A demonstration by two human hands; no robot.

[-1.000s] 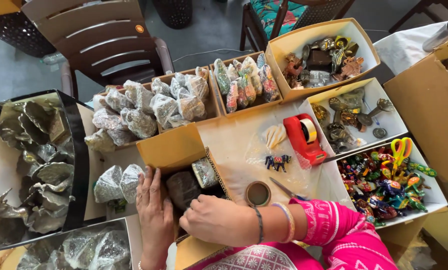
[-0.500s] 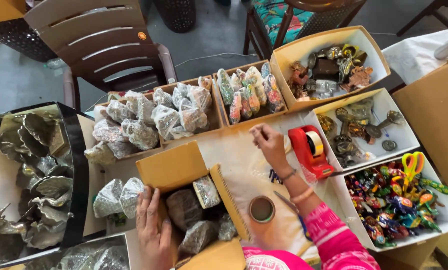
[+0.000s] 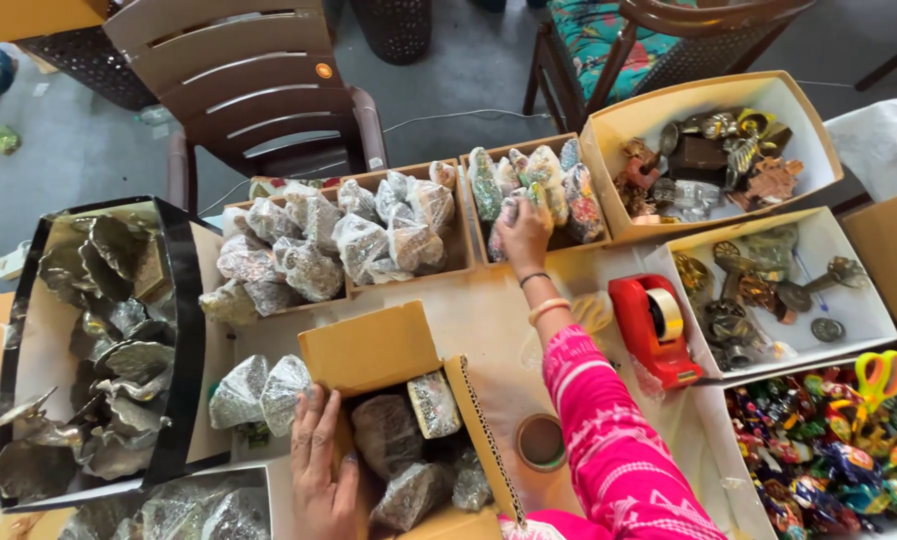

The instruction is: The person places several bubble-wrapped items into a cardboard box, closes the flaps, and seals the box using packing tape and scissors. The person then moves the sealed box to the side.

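Pink sleeve: it covers the right arm, which reaches across the table to the far boxes.
Right hand [image 3: 525,228]: fingers are curled down on a wrapped packet [image 3: 512,214] in the small tray [image 3: 569,238]; if the packet is really pinched, I cannot tell.
Packet place: it stands among other plastic-wrapped pieces, at the near edge of that tray, between the wide tray [image 3: 461,232] and the tan box [image 3: 609,135].
Left hand [image 3: 321,462]: it lies flat, fingers spread, on the left wall of the carton [image 3: 369,348]; it holds nothing.
Carton: open, its flap is up; dark wrapped lumps and one glittering packet are inside.
Beside left hand: two silver wrapped bundles [image 3: 261,392] lie just to its left.
Tape dispenser [image 3: 655,328]: red, it stands right of the right forearm, near it.
Tape roll [image 3: 542,442]: brown, flat on the table, just beside the carton.
Scissors [image 3: 881,374]: yellow-green, well apart, on the coloured figures at the right.
Black box [image 3: 184,300]: at the left, full of grey metal leaf shapes.
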